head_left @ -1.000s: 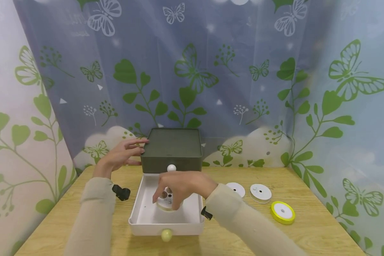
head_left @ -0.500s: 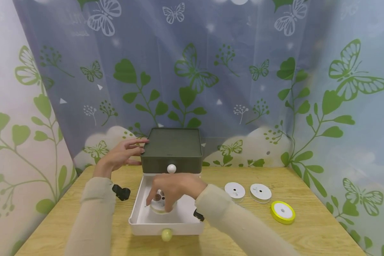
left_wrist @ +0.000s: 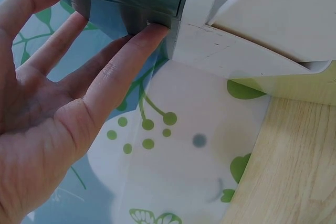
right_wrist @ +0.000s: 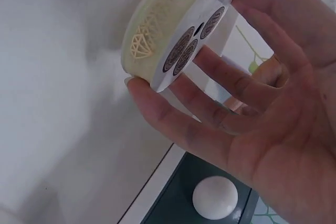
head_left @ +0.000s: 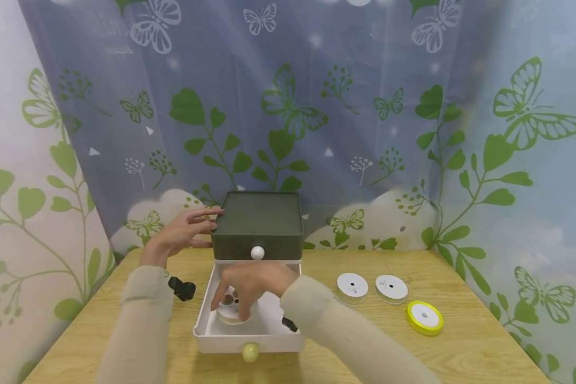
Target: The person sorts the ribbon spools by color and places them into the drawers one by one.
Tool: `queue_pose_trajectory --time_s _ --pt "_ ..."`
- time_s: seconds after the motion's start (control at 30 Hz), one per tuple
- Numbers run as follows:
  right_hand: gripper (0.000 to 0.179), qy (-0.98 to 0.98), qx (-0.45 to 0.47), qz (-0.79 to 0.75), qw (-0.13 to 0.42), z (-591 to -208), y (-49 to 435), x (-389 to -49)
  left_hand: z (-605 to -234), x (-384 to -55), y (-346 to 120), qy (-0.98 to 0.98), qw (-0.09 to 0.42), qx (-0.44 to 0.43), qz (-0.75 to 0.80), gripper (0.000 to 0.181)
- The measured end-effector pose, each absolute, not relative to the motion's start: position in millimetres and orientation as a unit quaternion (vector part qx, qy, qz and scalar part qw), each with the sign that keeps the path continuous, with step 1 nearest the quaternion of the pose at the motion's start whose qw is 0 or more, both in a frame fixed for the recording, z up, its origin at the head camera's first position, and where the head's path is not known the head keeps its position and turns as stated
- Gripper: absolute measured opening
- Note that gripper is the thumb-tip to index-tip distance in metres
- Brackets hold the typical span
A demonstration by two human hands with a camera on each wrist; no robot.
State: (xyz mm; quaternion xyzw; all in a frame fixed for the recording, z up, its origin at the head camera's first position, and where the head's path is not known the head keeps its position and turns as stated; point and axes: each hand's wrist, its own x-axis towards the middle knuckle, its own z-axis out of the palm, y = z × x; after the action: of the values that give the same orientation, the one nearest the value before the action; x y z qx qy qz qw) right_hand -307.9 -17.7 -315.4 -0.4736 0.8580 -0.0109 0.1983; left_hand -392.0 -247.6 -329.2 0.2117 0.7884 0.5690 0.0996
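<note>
Inside the pulled-out white drawer (head_left: 274,320), my right hand (head_left: 256,278) grips a ribbon spool (head_left: 229,314) by its edge. The right wrist view shows cream ribbon (right_wrist: 144,40) with a cut-out diamond pattern, wound between white discs, and dark round prints on the near disc. Thumb and fingers reach around its rim. My left hand (head_left: 182,233) touches the left side of the dark green top (head_left: 261,216) of the drawer unit. Its fingers are spread and nearly straight, fingertips at the green side in the left wrist view.
To the right on the wooden table (head_left: 365,346) lie two white spools, a nearer-in one (head_left: 352,285) and another (head_left: 391,288), plus a yellow-rimmed spool (head_left: 424,318). A yellow-green knob (head_left: 250,352) sticks out from the drawer front; a white knob (head_left: 257,253) sits above. Patterned curtains (head_left: 288,149) stand behind.
My right hand has moved left and slightly toward me inside the drawer with the ribbon spool. The left hand stays at the side of the drawer unit.
</note>
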Motion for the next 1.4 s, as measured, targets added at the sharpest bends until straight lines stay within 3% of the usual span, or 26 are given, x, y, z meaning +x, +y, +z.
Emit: queue_pose_trajectory --time_s 0.87,1.4 --pt "0.06 0.865 -0.446 -0.018 0.229 -331 -32 -311 -330 -392 -249 0.786 0.106 0.201 0.574 0.058" --pt "0.073 0.871 -0.45 0.023 0.196 -328 -29 -304 -331 -393 -250 0.783 0.106 0.206 0.577 0.058"
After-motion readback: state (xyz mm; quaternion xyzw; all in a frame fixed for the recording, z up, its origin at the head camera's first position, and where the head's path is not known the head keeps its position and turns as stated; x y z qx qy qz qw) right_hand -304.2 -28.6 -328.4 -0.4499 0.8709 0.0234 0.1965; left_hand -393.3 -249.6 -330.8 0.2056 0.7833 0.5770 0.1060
